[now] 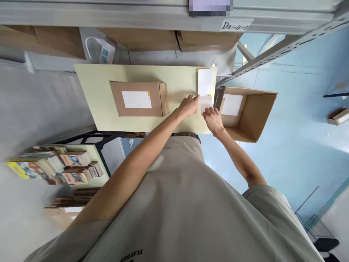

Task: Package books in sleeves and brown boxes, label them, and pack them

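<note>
A white label sheet lies at the right end of the pale yellow tabletop, its near part lifted and bent up. My right hand is closed, pinching the near end of that sheet. At the sheet's left edge, beside the bend, my left hand has its fingers drawn together on the paper. Left of my hands sits a closed cardboard box with a white label on its top. The fingertips of my right hand are partly hidden behind its knuckles.
An open cardboard box stands against the table's right end, with white paper inside. Behind the table are a metal shelf, larger cartons and a power strip. Books are stacked on another table to the left.
</note>
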{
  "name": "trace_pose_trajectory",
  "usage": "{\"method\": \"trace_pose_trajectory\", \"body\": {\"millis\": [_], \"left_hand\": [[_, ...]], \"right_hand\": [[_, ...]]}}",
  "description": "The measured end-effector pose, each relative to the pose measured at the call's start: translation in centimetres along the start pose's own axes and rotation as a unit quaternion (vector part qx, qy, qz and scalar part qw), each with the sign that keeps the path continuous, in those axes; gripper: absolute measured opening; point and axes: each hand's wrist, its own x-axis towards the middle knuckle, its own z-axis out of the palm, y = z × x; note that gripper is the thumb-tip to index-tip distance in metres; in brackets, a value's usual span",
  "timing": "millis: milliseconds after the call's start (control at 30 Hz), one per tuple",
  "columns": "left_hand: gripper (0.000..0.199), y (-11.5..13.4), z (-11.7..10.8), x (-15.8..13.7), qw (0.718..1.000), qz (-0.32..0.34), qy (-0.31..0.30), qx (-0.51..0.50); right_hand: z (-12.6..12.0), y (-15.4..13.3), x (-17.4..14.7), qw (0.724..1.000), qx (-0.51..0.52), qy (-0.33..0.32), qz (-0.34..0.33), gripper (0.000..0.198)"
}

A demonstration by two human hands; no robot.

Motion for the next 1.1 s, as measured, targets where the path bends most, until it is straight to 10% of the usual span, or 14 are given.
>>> {"method": "trace_pose_trajectory", "body": {"millis": [133, 267, 400, 500, 600, 1100], "left_hand": [[0.082, 0.3, -0.2, 0.3, 1.000, -0.019, -0.002, -0.006], [0.060, -0.7, 0.4, -1.3, 0.982, -0.019, 0.041, -0.181], [0.070, -2.6, 0.3, -6.8, 0.894, 0.000, 0.038, -0.445], [0.086, -3.8, -0.6, -12.2, 0.860, -0.011, 0.117, -0.496], [0.084, -4.6, -1.5, -16.6, 0.840, -0.021, 0.183, -0.510], [0.058, -10.5, -5.2, -25.5, 0.839, 0.032, 0.241, -0.487]], "right_hand": [[-1.1, 0.1, -0.3, 0.988, 0.030, -0.145, 0.030, 0.029], [-2.6, 0.8, -1.5, 0.969, 0.204, -0.142, -0.007, 0.008], [-4.0, 1.6, -2.5, 0.862, 0.507, 0.020, -0.013, 0.032], [-4.9, 1.3, -2.1, 0.762, 0.634, 0.124, 0.028, 0.060], [-5.5, 0.2, -1.2, 0.721, 0.676, 0.150, 0.025, 0.067], [-9.3, -8.4, -1.4, 0.746, 0.641, 0.179, 0.000, 0.057]]}}
